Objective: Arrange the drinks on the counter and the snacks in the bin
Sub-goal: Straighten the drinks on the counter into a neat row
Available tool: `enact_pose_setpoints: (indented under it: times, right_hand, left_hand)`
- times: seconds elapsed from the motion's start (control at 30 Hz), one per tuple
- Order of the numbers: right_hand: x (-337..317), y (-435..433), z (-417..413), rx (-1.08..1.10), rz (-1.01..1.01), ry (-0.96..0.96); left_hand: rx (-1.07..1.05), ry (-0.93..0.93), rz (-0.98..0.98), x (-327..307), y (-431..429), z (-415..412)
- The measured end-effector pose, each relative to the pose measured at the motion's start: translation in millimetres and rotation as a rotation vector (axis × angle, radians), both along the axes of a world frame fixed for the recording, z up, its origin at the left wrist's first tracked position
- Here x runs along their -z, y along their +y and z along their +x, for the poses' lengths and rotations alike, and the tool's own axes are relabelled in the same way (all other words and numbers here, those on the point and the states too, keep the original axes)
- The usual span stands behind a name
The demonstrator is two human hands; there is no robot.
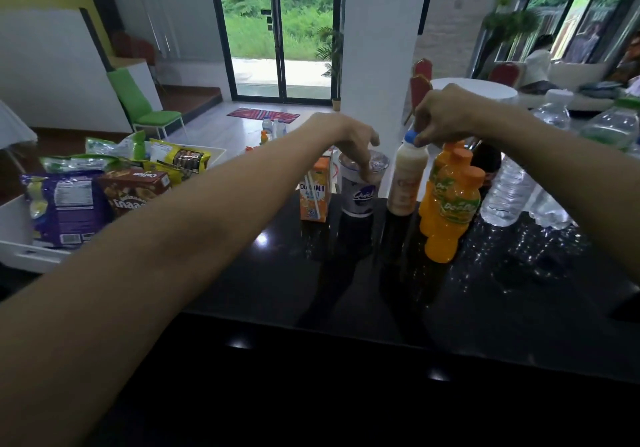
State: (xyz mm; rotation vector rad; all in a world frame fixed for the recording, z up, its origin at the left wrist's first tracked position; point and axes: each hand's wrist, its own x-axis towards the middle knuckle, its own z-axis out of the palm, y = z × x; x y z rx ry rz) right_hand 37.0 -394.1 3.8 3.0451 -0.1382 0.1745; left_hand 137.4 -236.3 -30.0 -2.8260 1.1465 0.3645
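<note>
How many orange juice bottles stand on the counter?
2: the front orange bottle near the counter's middle, the rear orange bottle right behind it, below the right hand. Others may be hidden.

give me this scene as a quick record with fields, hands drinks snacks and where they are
surface: glossy black counter
left hand: left hand over the foil-lidded cup, fingers on its lid and rim
right hand: right hand pinching the blue cap of the creamy bottle
drink row, left to right: orange juice carton, cup, creamy bottle, orange bottles, clear water bottles
snacks: purple bag, brown box and yellow bag in the white bin at left
drinks posture: all upright
</note>
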Motion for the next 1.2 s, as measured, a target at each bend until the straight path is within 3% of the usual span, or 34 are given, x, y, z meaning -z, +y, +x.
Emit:
enact_pose_setpoints:
  times: [0.4, 0.6, 0.83, 1.2]
  right_hand:
    - [-11.4, -3.8, 7.8, -0.025, -0.015, 0.169]
    - [10.0, 6.6, 11.7, 0.067, -0.198, 0.022]
    - [-14.8, 1.4, 2.5, -0.056, 0.025, 0.249]
    - [2.3, 15.0, 11.7, 0.018, -0.193, 0.064]
  left_hand:
    - [0.092, 0.017, 0.013, -2.9, 4.7, 18.1]
    - [0.099, 0.054, -0.014, -3.1, 5.2, 19.2]
    - [0.025, 0.122, -0.164, -3.5, 9.1, 21.8]
    - [0.028, 0.123, -0.192, 0.4, 9.6, 18.6]
